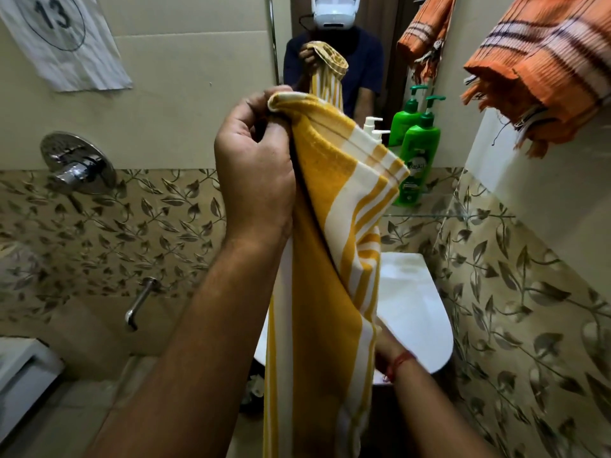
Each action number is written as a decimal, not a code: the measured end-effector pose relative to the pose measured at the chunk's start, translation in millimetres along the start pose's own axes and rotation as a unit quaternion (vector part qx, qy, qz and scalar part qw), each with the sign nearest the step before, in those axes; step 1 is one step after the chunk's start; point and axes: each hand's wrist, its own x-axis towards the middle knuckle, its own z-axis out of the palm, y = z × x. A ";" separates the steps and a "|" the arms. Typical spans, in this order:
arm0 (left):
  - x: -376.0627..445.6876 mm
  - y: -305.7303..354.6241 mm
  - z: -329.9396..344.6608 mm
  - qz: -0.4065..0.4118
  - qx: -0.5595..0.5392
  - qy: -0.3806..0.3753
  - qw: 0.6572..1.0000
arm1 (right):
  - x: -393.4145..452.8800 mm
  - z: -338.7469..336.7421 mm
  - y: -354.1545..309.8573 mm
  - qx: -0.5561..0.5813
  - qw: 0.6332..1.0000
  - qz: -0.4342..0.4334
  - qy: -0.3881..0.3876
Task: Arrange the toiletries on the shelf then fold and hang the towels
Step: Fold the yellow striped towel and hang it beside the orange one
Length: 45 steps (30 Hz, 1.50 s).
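A yellow and white striped towel (317,246) hangs lengthwise in front of me, over the sink. My left hand (254,166) pinches its top edge, raised at chest height. My right hand (385,345) is lower down and mostly hidden behind the towel; it grips the towel's right edge near the wrist with a red thread. A green pump bottle (418,160) and a white pump bottle (375,130) stand on the glass shelf (463,215) behind the towel. An orange striped towel (542,77) hangs at the upper right.
A white sink (416,309) sits below the shelf. A mirror (334,34) above it reflects me, the bottles and the towels. A chrome shower mixer (77,163) and a spout (140,302) are on the left wall. A paper marked 13 (62,38) hangs upper left.
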 end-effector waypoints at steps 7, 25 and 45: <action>-11.2 -32.6 -12.4 -0.055 0.045 -0.015 0.997 | -15.6 -8.0 -138.8 0.108 0.931 -0.335 -0.099; -7.5 -52.7 -34.1 -0.062 0.147 -0.026 0.987 | -93.7 -10.1 -237.8 -0.521 0.749 -0.407 -0.032; -1.2 -64.7 -27.9 -0.081 0.131 -0.183 0.971 | -65.4 -40.7 -243.4 -0.513 0.802 -0.295 0.077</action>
